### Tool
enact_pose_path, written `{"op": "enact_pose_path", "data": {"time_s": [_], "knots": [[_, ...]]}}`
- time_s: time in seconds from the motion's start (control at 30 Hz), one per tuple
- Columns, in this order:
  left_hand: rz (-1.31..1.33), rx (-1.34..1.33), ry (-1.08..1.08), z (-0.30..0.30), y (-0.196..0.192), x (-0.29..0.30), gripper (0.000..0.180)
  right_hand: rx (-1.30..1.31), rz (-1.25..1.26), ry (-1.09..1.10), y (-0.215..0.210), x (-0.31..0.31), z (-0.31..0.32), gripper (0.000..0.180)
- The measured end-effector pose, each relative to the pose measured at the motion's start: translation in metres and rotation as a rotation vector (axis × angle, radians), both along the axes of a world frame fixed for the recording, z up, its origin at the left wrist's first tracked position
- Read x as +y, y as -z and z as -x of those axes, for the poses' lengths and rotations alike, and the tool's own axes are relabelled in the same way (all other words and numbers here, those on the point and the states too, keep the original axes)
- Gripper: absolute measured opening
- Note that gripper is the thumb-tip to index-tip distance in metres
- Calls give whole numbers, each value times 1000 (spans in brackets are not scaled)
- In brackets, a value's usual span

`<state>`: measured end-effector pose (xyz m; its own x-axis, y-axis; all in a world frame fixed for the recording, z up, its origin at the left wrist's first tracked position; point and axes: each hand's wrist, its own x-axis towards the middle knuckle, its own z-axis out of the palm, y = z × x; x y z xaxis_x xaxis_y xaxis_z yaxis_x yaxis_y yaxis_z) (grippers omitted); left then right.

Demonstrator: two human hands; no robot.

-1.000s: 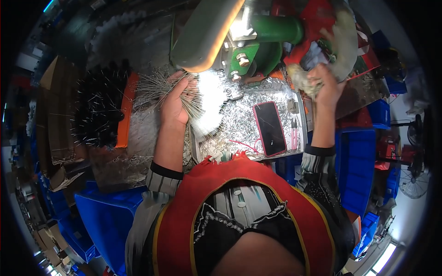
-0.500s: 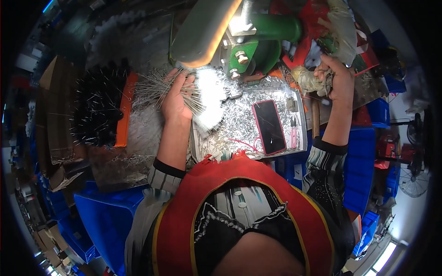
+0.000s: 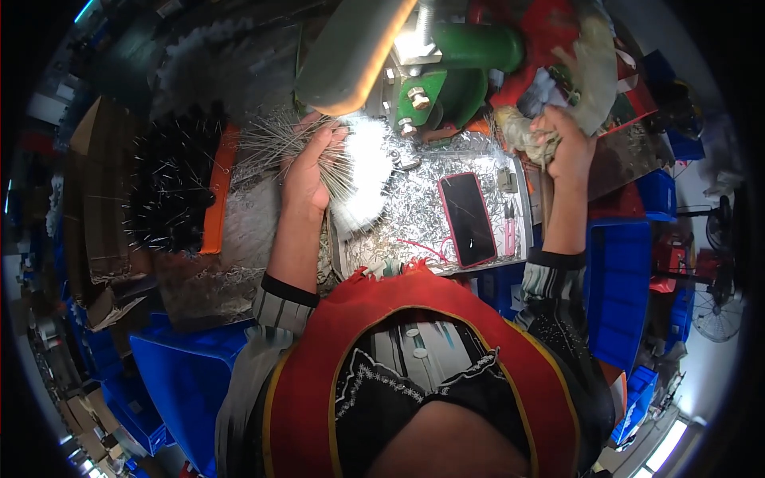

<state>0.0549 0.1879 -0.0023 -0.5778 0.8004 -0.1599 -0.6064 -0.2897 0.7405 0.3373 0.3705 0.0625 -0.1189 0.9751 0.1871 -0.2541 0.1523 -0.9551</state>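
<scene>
A bundle of thin wire stems (image 3: 263,142) fans out from my left hand (image 3: 307,171), whose fingers are wrapped around it. At the bundle's right end is a white bristle mass (image 3: 362,179), glaring under the lamp; it looks like a bunch of wire-handled brushes. My right hand (image 3: 567,147) is closed on a crumpled, yellowish-beige rag (image 3: 526,137), to the right of the green machine (image 3: 462,88). Beside that hand hangs a pale, wrinkled plastic-like sheet (image 3: 598,72) with red cloth (image 3: 550,36) behind it.
A lamp (image 3: 351,60) hangs over the bench. A shallow tray (image 3: 522,215) holds metal scraps, a red-cased phone (image 3: 468,219) and a pink-handled tool (image 3: 509,227). Black brushes (image 3: 171,183) lie by an orange strip (image 3: 217,191) at left. Blue bins (image 3: 187,374) stand on both sides.
My right hand has moved left with the rag, toward the machine; hand and cloth are slightly blurred. My left hand and the wire bundle have shifted and turned a little.
</scene>
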Motion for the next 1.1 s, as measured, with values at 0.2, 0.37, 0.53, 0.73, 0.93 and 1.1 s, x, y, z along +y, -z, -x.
{"op": "enact_pose_path", "data": {"time_s": [0.2,0.37,0.53,0.73,0.93,1.1], "knots": [[-97,-141,-69,0,15,-1,38,-147,-10,-11,-35,-8,6,12],[-85,-121,-116,-1,14,0,37,-68,-63,-74,-25,-9,5,21],[-92,-110,-151,-3,11,2,36,-129,33,-9,-40,-6,3,13],[-74,-96,-141,0,14,2,38,-93,-45,90,-21,-10,8,18],[-70,-190,-160,5,12,7,40,32,-309,-108,27,2,4,13],[-27,-164,-212,7,10,3,41,-69,61,13,-22,-2,3,15]]}}
